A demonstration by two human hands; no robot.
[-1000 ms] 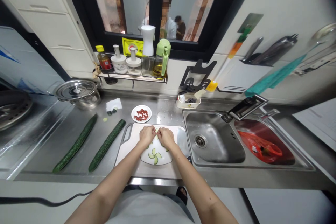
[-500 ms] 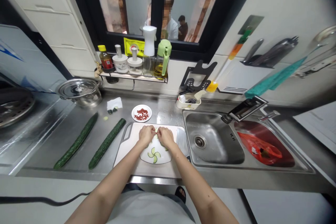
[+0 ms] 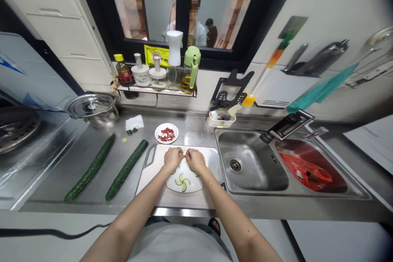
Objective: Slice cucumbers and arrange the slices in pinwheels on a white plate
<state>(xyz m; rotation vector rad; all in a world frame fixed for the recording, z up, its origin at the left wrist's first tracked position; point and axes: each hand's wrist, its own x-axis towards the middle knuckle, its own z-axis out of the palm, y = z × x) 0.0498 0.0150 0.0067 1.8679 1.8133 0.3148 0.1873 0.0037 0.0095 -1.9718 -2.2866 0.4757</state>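
My left hand (image 3: 173, 159) and my right hand (image 3: 195, 160) meet over the far end of a white plate (image 3: 172, 184), fingertips drawn together in a pinch. Whatever they grip is too small to make out; pale green cucumber shows between and under the fingertips. On the near part of the plate, several thin cucumber slices (image 3: 182, 182) lie in a pinwheel. More slices peek out beside both hands, partly covered. The plate rests on a white cutting board (image 3: 158, 161). Behind it stands a small white dish (image 3: 157, 134) of red dried berries (image 3: 167, 134).
Two whole cucumbers (image 3: 127, 170) (image 3: 90, 168) lie left of the board. A knife (image 3: 215, 163) rests along the board's right edge, beside the sink (image 3: 254, 190). A lidded steel pot (image 3: 104, 116) stands back left, below a rack of seasoning bottles (image 3: 192, 69).
The view has shifted slightly. Both hands stay pinched together over the plate's far end, with only slight finger movement.
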